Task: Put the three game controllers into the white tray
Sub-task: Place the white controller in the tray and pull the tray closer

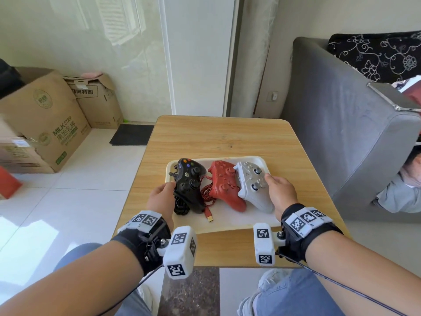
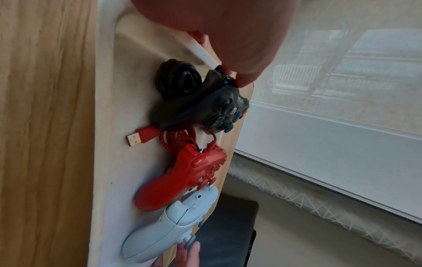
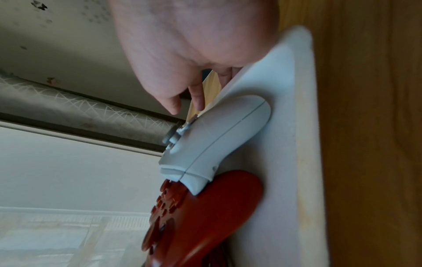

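A white tray [image 1: 227,221] lies on the wooden table [image 1: 216,137] and holds all three controllers side by side. The black controller [image 1: 190,181] [image 2: 205,106] is on the left, partly on its coiled cable. The red controller [image 1: 224,185] [image 2: 182,175] is in the middle, and the white controller [image 1: 252,185] [image 3: 217,135] leans on it at the right. My left hand [image 1: 167,189] [image 2: 228,45] is at the tray's left rim, with its thumb touching the black controller. My right hand [image 1: 279,190] [image 3: 182,54] is beside the white controller, its fingertips at the thumbstick, loosely bent.
The red cable's USB plug [image 1: 210,218] lies on the tray floor near the front. A grey sofa [image 1: 341,144] stands close on the right of the table. Cardboard boxes [image 1: 45,122] and a dark mat [image 1: 132,134] are on the floor to the left.
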`<control>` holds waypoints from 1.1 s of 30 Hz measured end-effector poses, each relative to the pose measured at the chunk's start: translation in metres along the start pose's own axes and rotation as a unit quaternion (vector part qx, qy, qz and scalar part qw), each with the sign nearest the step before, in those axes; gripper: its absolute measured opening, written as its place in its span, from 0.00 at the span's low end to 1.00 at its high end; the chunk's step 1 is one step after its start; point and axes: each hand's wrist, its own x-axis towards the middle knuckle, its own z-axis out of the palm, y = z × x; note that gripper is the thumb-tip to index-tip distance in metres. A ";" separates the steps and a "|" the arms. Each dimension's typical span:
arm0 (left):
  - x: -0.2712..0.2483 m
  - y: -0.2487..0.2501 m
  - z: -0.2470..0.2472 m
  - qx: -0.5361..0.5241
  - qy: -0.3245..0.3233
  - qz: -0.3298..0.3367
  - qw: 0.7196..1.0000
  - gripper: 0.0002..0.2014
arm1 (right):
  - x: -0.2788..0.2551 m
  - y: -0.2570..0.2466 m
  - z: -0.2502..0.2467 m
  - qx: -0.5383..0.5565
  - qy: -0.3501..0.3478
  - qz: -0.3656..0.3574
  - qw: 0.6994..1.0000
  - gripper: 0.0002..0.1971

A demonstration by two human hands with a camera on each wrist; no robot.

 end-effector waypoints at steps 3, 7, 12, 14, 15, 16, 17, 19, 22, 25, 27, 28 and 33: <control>0.007 0.009 -0.003 0.019 -0.020 0.028 0.999 0.19 | 0.001 -0.008 0.004 -0.004 -0.016 0.006 1.000 0.19; 0.023 0.027 -0.007 0.008 -0.013 0.049 0.999 0.21 | 0.003 -0.029 0.016 -0.001 -0.027 0.013 1.000 0.18; 0.056 0.063 -0.011 0.023 0.000 0.087 0.996 0.20 | 0.015 -0.056 0.046 0.023 -0.019 -0.001 1.000 0.15; 0.066 0.077 -0.010 0.037 0.009 0.099 0.994 0.20 | 0.020 -0.063 0.054 0.034 -0.017 -0.005 0.999 0.17; 0.071 0.084 -0.009 0.047 0.013 0.102 0.994 0.19 | 0.024 -0.066 0.060 0.039 -0.018 -0.006 0.999 0.17; 0.077 0.091 -0.010 0.055 0.016 0.103 0.993 0.19 | 0.029 -0.070 0.066 0.042 -0.019 -0.007 0.999 0.17; 0.084 0.097 -0.010 0.057 0.018 0.103 0.993 0.19 | 0.033 -0.072 0.072 0.045 -0.018 -0.007 0.999 0.17; 0.096 0.109 -0.010 0.057 0.028 0.109 0.992 0.18 | 0.041 -0.079 0.084 0.055 -0.018 -0.006 0.998 0.17; 0.120 0.119 -0.007 0.075 0.037 0.115 0.990 0.17 | 0.057 -0.088 0.101 0.068 -0.027 0.000 0.997 0.17; 0.147 0.123 0.000 0.072 0.050 0.108 0.990 0.11 | 0.075 -0.093 0.116 0.067 -0.037 0.002 0.997 0.17; 0.157 0.124 0.003 0.067 0.056 0.104 0.991 0.13 | 0.087 -0.096 0.124 0.065 -0.038 -0.001 0.997 0.18; 0.161 0.124 0.004 0.064 0.057 0.103 0.991 0.12 | 0.092 -0.098 0.127 0.062 -0.039 -0.003 0.997 0.18; 0.184 0.126 0.013 0.070 0.058 0.105 0.990 0.11 | 0.116 -0.097 0.137 0.048 -0.037 0.000 0.998 0.18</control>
